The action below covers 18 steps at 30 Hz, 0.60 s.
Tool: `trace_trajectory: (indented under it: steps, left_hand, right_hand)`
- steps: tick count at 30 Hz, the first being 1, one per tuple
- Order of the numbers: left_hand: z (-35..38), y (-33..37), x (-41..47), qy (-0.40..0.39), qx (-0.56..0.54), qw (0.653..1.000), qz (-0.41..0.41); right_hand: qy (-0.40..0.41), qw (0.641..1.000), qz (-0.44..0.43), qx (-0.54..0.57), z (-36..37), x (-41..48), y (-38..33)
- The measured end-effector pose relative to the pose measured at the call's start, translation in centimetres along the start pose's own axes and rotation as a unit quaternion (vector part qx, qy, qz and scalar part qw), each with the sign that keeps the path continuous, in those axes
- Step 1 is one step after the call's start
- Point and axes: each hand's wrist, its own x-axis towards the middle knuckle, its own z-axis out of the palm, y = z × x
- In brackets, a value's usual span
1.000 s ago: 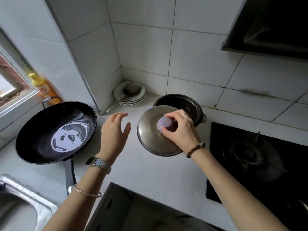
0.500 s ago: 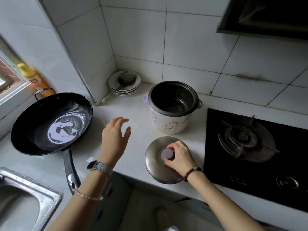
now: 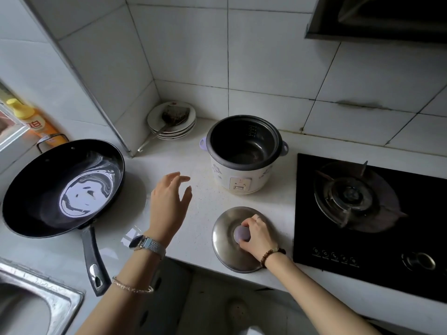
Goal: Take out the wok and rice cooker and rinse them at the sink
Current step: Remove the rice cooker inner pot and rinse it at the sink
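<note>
A white rice cooker (image 3: 244, 176) with a dark inner pot stands uncovered on the counter by the back wall. Its steel lid (image 3: 226, 247) lies flat near the counter's front edge, and my right hand (image 3: 257, 234) grips the lid's pale purple knob. A black wok (image 3: 63, 187) holding a shallow film of water sits on the counter at the left, its handle pointing toward me. My left hand (image 3: 169, 204) hovers open between the wok and the cooker, touching nothing. The steel sink (image 3: 36, 305) is at the lower left corner.
A stack of plates (image 3: 173, 122) with a spatula stands in the wall corner. A black gas hob (image 3: 370, 213) fills the right side, under a range hood (image 3: 377, 18). A yellow bottle (image 3: 31, 119) stands behind the wok by the window.
My right hand lifted the lid off the rice cooker, carried it toward me and set it flat on the counter. The left hand stayed hovering open.
</note>
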Motion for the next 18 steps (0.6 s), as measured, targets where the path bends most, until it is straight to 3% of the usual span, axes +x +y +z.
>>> trace_trajectory:
  steps: [7,14,18]
  left_hand:
    - [0.5,0.6,1.0,-0.006,0.008,1.0,0.002]
    - [1.5,2.7,5.1,0.0,-0.038,0.999,-0.003]
    - [2.9,3.6,9.0,-0.021,-0.116,0.989,-0.089]
  right_hand:
    - [0.037,0.999,-0.023,0.028,-1.5,-0.2,-0.3]
    - [0.263,0.951,-0.072,0.143,-9.7,2.9,-2.6]
    - [0.326,0.916,-0.028,0.234,-14.3,6.3,-2.1]
